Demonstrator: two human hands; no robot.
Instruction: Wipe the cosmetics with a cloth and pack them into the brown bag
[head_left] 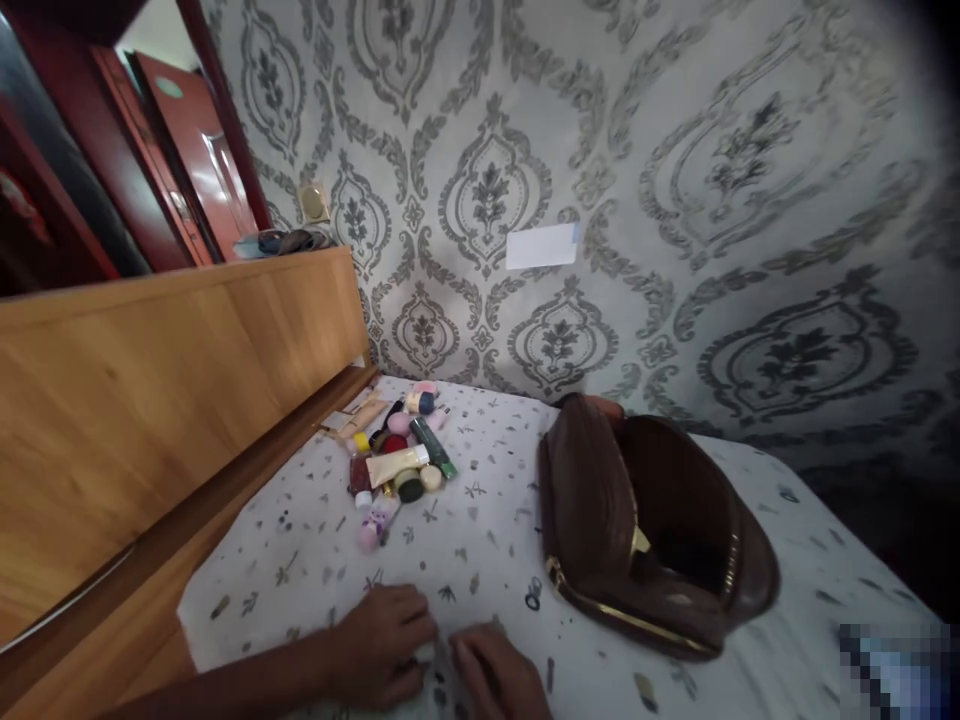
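My left hand [386, 645] rests on the patterned white sheet [495, 545], its fingers bent and pointing right. Just to its right lies my right hand [499, 672], partly cut off by the bottom edge, fingers curled. A small gap separates the two. Beyond them is a pile of small toiletries, among them a cream tube [396, 465], a dark green tube [433, 447], a dark-lidded jar [409, 487] and a pink-and-white bottle [375, 524]. To the right stands a brown leather bag [592, 500], unzipped and gaping. What either hand holds, if anything, is hidden.
A wooden headboard [187, 370] runs along the left, with dark items [296, 241] on its top. Behind the sheet rises a wall with grey patterned paper [487, 190], carrying a white label [541, 246] and a switch [313, 202]. Red doors [196, 150] show at upper left.
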